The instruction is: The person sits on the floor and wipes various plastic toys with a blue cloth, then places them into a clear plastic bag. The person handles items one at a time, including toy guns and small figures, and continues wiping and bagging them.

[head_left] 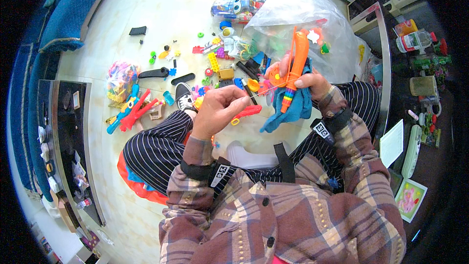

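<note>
My right hand (315, 82) grips an orange plastic toy (300, 55) with a rainbow-striped lower part, together with a blue cloth (293, 106). Beside its fingers is a round orange piece (275, 77). My left hand (220, 108) pinches a thin pale string (267, 90) between thumb and forefinger; the string runs taut across to the orange toy. Just right of the left hand, lower down, lies a red toy piece (251, 110). Small plastic toys lie on the floor beyond both hands, among them a yellow toy brick (213, 61) and a yellow-orange piece (253, 85).
A large clear plastic bag (307, 7) lies at the upper right. Left on the floor are a bag of colourful pieces (121, 79) and a red toy (135, 117). Low dark tables (383, 44) stand right and left (88, 117), with a blue sofa (66, 18) behind the left one.
</note>
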Action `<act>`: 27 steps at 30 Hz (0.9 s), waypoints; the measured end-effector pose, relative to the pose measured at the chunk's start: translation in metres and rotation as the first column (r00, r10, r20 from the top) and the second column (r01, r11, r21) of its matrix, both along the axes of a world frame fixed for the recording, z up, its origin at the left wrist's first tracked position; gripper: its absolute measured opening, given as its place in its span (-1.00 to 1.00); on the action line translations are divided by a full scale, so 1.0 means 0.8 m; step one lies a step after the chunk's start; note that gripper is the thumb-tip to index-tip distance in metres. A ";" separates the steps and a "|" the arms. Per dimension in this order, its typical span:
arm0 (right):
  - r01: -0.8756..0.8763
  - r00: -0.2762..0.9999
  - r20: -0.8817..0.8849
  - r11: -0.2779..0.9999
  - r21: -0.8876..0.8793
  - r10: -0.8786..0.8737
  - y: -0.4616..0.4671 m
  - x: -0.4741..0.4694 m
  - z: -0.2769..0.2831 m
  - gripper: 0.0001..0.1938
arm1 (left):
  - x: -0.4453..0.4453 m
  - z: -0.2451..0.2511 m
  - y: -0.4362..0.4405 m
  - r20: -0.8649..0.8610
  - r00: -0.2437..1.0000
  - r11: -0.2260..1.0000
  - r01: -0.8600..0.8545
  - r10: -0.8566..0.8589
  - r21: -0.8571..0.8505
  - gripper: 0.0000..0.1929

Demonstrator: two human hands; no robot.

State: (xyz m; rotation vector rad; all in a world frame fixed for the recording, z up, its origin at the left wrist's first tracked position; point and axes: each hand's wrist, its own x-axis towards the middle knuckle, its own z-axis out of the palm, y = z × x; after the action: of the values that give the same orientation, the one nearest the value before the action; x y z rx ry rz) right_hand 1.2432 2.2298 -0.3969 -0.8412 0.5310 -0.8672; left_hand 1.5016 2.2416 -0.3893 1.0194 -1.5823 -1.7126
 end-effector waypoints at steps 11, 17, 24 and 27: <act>-0.022 0.929 -0.364 0.968 -0.249 -0.072 -0.004 0.008 -0.003 -0.63 | 0.014 0.013 0.001 -0.192 0.972 0.989 -0.126 0.138 0.076 -0.89; 0.017 0.999 -0.031 0.998 -0.055 -0.018 0.002 0.015 -0.004 -0.50 | 0.009 0.004 -0.003 -0.048 0.986 0.984 -0.157 0.161 0.079 -0.88; -0.046 0.999 0.021 0.994 0.097 0.044 0.010 0.025 -0.007 -0.56 | 0.004 -0.007 -0.001 -0.094 0.984 0.988 -0.151 0.153 0.030 -0.89; -0.010 0.997 0.081 0.986 0.169 -0.004 0.009 0.028 -0.010 -0.63 | 0.002 -0.005 0.003 -0.022 0.991 0.987 -0.135 0.134 -0.085 -0.90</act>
State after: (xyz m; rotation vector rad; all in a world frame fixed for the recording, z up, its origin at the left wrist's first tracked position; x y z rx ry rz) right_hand 1.2655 2.2370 -0.4049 -0.6487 0.5241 -0.8377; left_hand 1.5028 2.2437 -0.3937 1.0423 -1.5281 -1.5452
